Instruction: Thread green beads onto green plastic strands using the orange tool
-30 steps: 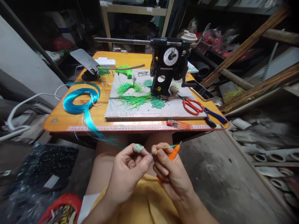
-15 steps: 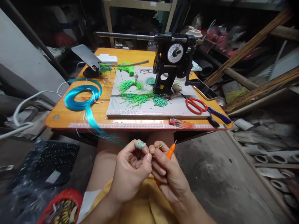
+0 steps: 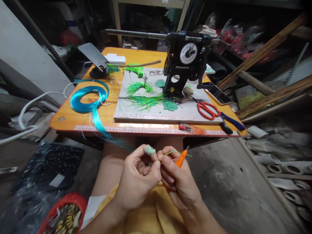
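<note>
Green strand [image 3: 170, 152], one, fine, bearing a small blue bead or knot; held at the right hand [image 3: 179, 177], in front of the table edge and above the lap. One end is projected beyond the orange-handled tool [image 3: 181, 159]; the other is lost to sight among the fingertips.

Right hand: strand pinched between thumb and forefinger; the orange-handled tool gripped in the same hand, metal tip pointed upward. Left hand [image 3: 140, 178]: thumb and forefinger brought close to the right fingertips; whether anything is pinched between them cannot be told. A pale green speckled covering [image 3: 149, 149] is worn on one finger.

Table [image 3: 62, 122], orange-topped, edged with a printed measuring strip [image 3: 84, 128]. Coil of turquoise fibre [image 3: 76, 104], laid at left, its tail hung over the front edge. Pale board [image 3: 188, 113], on which are set green beads [image 3: 170, 105], loose green strands [image 3: 146, 101] and a black machine [image 3: 179, 87] fitted with a dial and crank. Red-handled scissors [image 3: 200, 110] are laid at the board's right, blue-and-black pliers [image 3: 234, 121] just beside.
</note>
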The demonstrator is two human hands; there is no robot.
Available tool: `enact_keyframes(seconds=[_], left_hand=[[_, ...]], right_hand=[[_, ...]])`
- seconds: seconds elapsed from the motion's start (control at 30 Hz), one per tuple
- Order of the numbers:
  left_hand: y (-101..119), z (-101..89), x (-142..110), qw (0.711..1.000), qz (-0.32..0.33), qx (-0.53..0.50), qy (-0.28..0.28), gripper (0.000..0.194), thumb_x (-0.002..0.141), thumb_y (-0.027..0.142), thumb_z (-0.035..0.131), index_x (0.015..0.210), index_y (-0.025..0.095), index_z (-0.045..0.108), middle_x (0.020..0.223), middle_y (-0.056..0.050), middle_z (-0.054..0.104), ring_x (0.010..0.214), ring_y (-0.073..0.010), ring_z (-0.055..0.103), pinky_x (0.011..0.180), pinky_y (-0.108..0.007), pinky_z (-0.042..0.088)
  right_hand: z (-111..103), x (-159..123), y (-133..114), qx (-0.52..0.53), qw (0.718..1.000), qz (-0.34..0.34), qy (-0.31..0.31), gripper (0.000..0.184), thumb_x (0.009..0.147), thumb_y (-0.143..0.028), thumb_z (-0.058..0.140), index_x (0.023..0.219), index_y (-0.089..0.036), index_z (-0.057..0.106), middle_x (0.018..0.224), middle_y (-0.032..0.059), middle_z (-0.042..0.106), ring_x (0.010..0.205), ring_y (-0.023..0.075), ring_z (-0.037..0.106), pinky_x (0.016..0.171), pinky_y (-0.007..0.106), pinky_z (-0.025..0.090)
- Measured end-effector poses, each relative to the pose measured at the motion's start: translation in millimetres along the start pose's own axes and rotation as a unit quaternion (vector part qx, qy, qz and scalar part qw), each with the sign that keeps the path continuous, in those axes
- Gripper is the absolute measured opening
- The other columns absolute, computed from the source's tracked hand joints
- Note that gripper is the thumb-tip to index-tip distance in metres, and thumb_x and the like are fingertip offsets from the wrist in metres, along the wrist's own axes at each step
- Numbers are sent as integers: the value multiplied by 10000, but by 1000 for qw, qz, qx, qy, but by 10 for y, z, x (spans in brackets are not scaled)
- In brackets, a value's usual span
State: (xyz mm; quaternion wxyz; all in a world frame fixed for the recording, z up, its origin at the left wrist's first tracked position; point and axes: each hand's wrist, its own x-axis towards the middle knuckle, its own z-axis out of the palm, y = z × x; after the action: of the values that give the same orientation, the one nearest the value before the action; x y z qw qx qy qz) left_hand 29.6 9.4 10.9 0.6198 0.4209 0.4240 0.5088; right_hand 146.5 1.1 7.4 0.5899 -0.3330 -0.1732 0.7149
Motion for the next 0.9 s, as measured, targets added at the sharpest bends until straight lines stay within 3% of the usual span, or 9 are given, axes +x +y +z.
enact_keyframes(seconds=[0.7,0.9], left_hand=[[75,15,21,999,-29,9,-19,191,743,193,741,729,184,551,694,31,511,575,-78,428,492,-135,404],[53,3,12,1000,-16,0,-26,123,807,175,684,757,184,572,712,28,538,605,-77,463,521,-116,421]], right_hand=[[-80,2,-11,-84,996,-36,8,226,739,-300,845,820,-204,657,639,-44,624,345,-15,241,319,118,188],[-38,-50,-52,-122,991,-48,41,257,722,-313,863,822,-199,656,665,-23,654,379,-4,300,357,128,219]])
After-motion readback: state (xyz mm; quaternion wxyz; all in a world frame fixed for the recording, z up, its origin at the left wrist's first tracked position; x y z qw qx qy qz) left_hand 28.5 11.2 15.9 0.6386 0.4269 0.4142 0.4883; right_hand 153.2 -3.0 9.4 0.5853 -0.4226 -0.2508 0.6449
